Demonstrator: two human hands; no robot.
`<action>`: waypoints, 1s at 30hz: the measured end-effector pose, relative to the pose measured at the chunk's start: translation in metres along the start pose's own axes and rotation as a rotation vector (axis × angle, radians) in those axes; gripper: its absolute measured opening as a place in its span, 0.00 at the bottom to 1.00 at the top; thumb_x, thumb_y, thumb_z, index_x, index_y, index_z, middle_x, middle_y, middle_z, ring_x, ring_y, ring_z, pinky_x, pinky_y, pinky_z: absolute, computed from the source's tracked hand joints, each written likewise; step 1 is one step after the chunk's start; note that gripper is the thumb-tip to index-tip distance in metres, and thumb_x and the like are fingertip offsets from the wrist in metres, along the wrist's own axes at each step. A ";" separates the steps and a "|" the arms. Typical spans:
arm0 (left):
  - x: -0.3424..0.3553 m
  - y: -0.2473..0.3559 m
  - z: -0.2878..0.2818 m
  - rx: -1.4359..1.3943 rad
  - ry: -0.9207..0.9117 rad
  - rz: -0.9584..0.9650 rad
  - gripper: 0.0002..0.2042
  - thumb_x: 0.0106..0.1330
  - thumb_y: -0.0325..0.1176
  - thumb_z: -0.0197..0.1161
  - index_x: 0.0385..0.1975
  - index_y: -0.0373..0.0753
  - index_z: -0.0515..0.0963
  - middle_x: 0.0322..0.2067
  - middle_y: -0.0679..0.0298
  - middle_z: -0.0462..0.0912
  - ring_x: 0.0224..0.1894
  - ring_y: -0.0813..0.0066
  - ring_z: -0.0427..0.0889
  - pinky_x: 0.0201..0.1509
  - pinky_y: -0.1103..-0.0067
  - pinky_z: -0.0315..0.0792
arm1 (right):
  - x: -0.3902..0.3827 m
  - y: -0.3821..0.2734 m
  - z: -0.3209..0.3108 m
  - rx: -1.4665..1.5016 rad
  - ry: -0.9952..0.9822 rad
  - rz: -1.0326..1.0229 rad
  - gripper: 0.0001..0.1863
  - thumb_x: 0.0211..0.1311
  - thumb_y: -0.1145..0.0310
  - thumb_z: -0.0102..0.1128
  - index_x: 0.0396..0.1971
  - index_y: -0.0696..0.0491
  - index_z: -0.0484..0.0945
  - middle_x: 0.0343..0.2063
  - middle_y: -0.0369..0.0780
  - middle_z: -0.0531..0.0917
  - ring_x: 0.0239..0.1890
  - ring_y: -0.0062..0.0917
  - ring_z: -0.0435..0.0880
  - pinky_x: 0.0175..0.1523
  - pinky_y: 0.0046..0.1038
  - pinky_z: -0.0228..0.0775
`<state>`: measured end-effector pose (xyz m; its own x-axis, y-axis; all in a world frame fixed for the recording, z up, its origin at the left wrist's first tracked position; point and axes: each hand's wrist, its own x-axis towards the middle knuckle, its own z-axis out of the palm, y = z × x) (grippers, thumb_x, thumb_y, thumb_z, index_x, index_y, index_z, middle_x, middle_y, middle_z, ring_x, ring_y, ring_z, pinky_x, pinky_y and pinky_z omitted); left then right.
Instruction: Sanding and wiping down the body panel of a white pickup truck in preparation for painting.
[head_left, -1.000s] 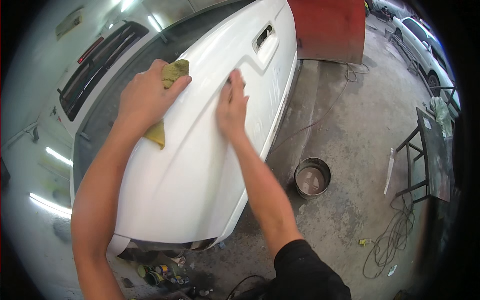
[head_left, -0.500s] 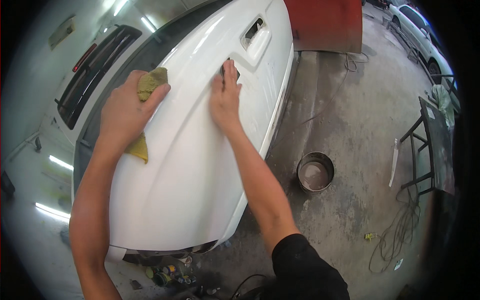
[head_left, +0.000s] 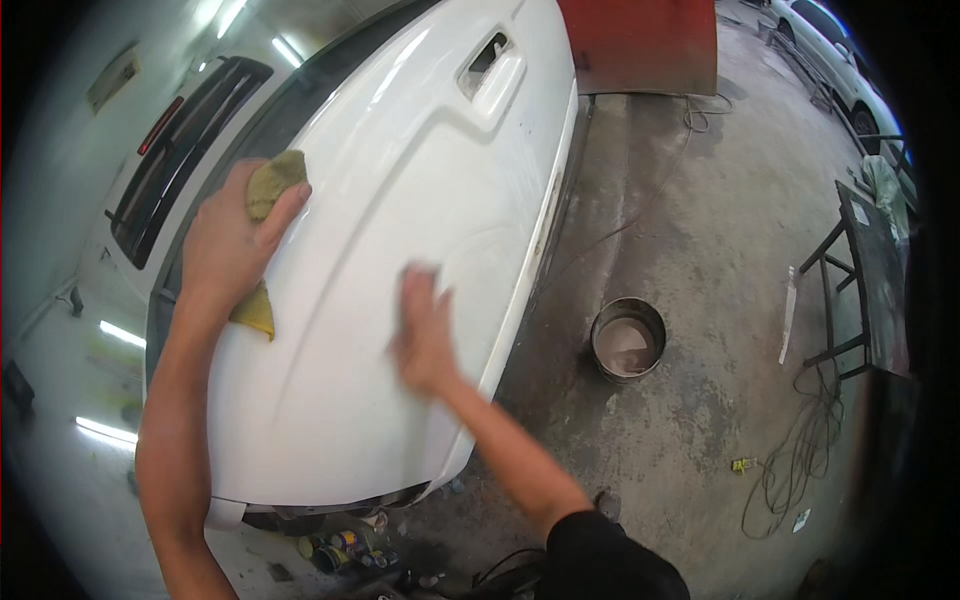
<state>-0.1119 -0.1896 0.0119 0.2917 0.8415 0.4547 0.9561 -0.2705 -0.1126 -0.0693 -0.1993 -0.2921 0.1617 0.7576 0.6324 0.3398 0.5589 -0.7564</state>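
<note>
My left hand is closed around a yellow-green cloth and rests at the far left edge of a white car panel. One part of the cloth sticks out between thumb and fingers; a corner hangs below the wrist. Over the middle of the panel is my right hand, smeared by motion, its palm down on the white surface. A small dark pad shows at its fingertips, mostly hidden under them. Beyond that hand, a recessed opening sits in the panel.
On the floor to the right stands a dark bucket of murky brownish liquid. Farther right are a dark metal stand and a coiled cable. A red panel stands at the back. Several small cans lie below the panel's near edge.
My right hand has swept back toward me along the panel, away from the recessed opening, with the dark pad. My left hand keeps the cloth; the whole view has shifted slightly.
</note>
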 end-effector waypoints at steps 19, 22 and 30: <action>-0.006 0.001 0.007 -0.157 0.011 0.094 0.29 0.61 0.53 0.61 0.48 0.30 0.71 0.33 0.46 0.81 0.39 0.51 0.83 0.40 0.64 0.78 | 0.104 0.154 -0.075 0.424 0.354 0.465 0.35 0.77 0.50 0.26 0.71 0.61 0.39 0.72 0.52 0.43 0.73 0.42 0.45 0.75 0.37 0.38; -0.003 0.003 0.006 -0.169 -0.007 0.087 0.29 0.61 0.52 0.61 0.48 0.30 0.71 0.33 0.46 0.81 0.38 0.52 0.83 0.40 0.64 0.78 | 0.081 0.136 -0.055 0.736 0.268 0.433 0.40 0.75 0.43 0.27 0.70 0.62 0.40 0.72 0.52 0.44 0.73 0.41 0.46 0.75 0.38 0.36; -0.012 -0.008 0.016 -0.078 -0.016 0.077 0.28 0.61 0.53 0.61 0.46 0.31 0.72 0.32 0.46 0.81 0.36 0.53 0.84 0.37 0.64 0.78 | -0.012 0.108 0.001 0.298 0.346 0.316 0.37 0.75 0.47 0.27 0.71 0.61 0.40 0.72 0.51 0.43 0.74 0.40 0.44 0.75 0.39 0.36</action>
<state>-0.1224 -0.1901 -0.0067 0.3656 0.8238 0.4333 0.9257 -0.3701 -0.0775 -0.0355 -0.1478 -0.3817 0.5249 0.7773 0.3468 -0.0437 0.4316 -0.9010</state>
